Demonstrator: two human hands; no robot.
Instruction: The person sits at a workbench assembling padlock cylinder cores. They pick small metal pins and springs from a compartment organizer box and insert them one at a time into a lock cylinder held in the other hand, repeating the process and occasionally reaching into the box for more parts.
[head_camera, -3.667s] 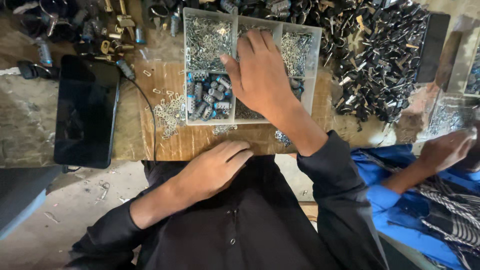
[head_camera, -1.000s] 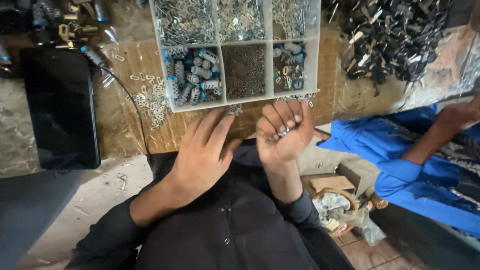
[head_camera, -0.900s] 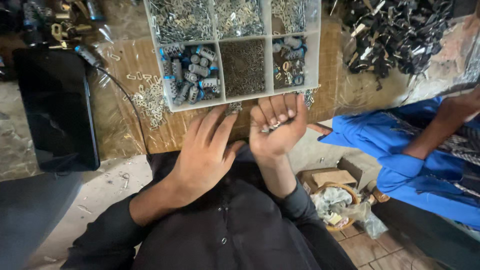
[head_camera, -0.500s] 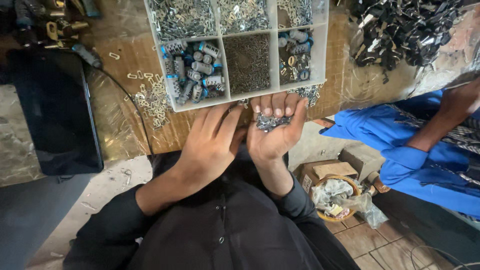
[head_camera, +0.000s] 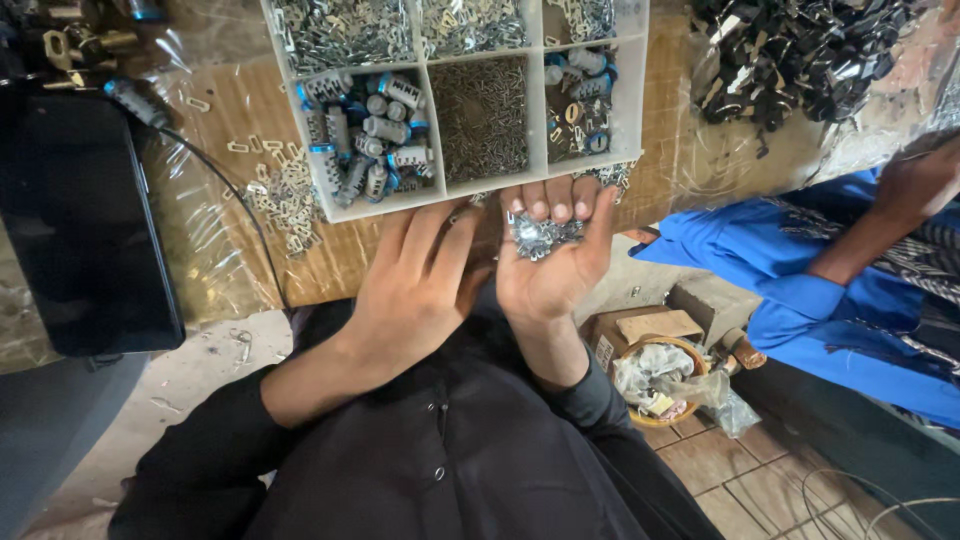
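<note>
We are cupping small metal clips (head_camera: 540, 235) in right hand (head_camera: 552, 262), palm up, just below white compartment tray (head_camera: 630, 105). Left hand (head_camera: 415, 285) lying flat, empty, on bench (head_camera: 220, 180) at tray's near edge. We are judging: keep palm level, pick singly.

You are sitting in a small hardware workshop, at a worn wooden bench (head_camera: 240, 250) covered with clear plastic sheeting. On it in front of you stand a white compartment tray (head_camera: 537, 120) sorted with small metal parts, blue-capped cylinders (head_camera: 370, 140) and tiny pins (head_camera: 482, 118), with loose metal clips (head_camera: 285, 200) beside it and a heap of dark metal pieces (head_camera: 800, 50) to your right. Beside you another person in blue clothing (head_camera: 800, 290) works at the same bench, above a bare floor and a basket of scraps (head_camera: 660, 380).
</note>
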